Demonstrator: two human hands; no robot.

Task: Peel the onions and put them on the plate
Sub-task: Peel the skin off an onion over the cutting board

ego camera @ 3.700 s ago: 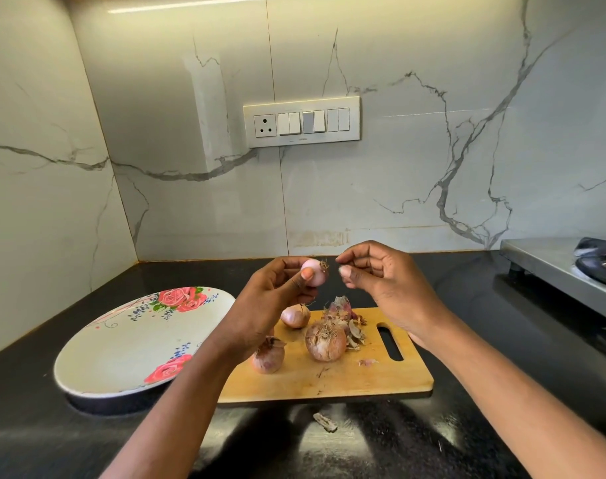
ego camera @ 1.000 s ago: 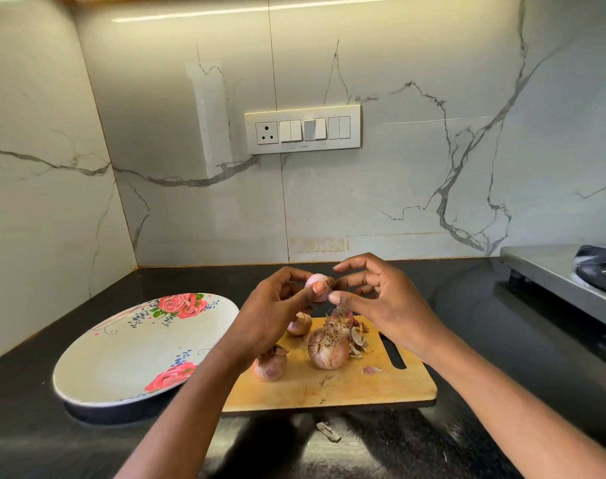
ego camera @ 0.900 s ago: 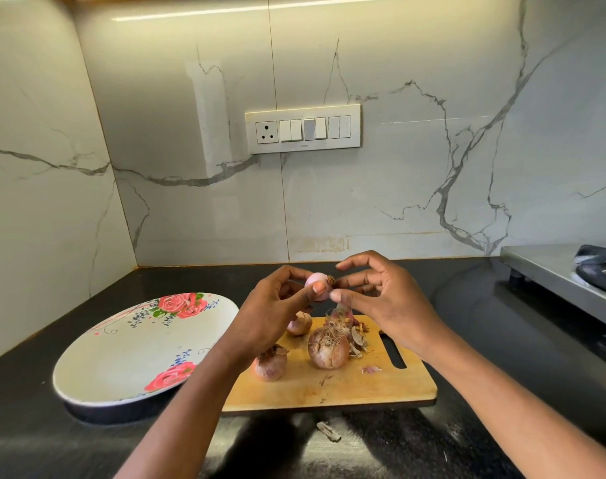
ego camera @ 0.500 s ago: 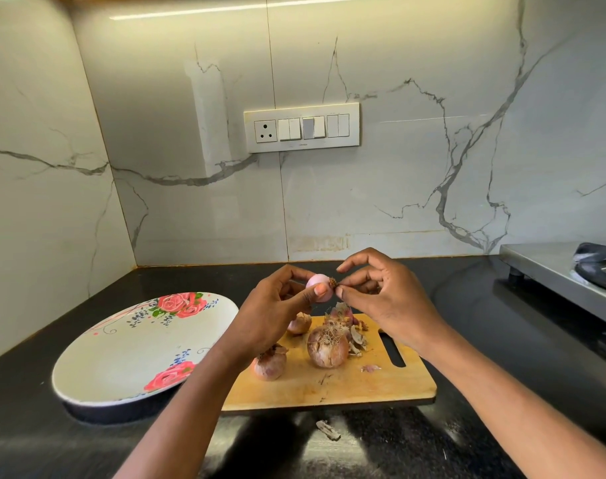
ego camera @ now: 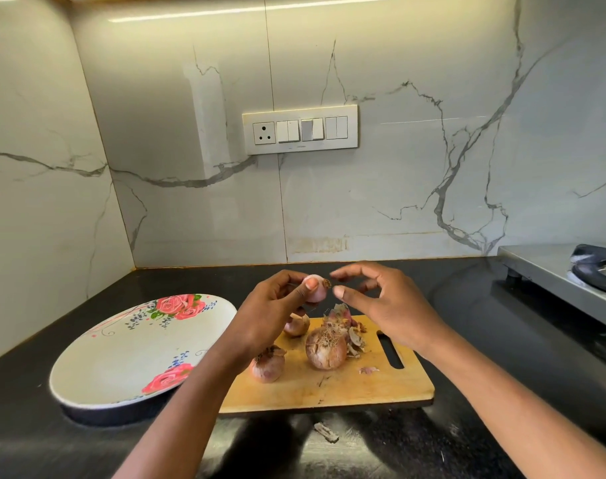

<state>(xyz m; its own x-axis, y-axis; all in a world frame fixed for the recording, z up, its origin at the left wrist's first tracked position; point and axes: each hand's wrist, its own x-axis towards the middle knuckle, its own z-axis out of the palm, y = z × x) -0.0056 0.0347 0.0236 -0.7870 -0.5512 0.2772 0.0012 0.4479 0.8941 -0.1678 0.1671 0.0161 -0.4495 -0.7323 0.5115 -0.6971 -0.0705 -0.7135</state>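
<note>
pinching peeled onion (ego camera: 316,289) | left hand (ego camera: 267,318) fingers (thumb on front) | right hand (ego camera: 386,304) fingers parted, just beside

A home kitchen corner.

A black stone worktop (ego camera: 467,292) meets glossy marble-veined wall tiles (ego camera: 415,160) carrying a socket-and-switch panel (ego camera: 299,129). On the far right sits a steel gas stove (ego camera: 550,267); near the middle, a wooden cutting board (ego camera: 332,385) holds onions (ego camera: 325,347) beside a rose-patterned plate (ego camera: 122,354) on the left.
</note>
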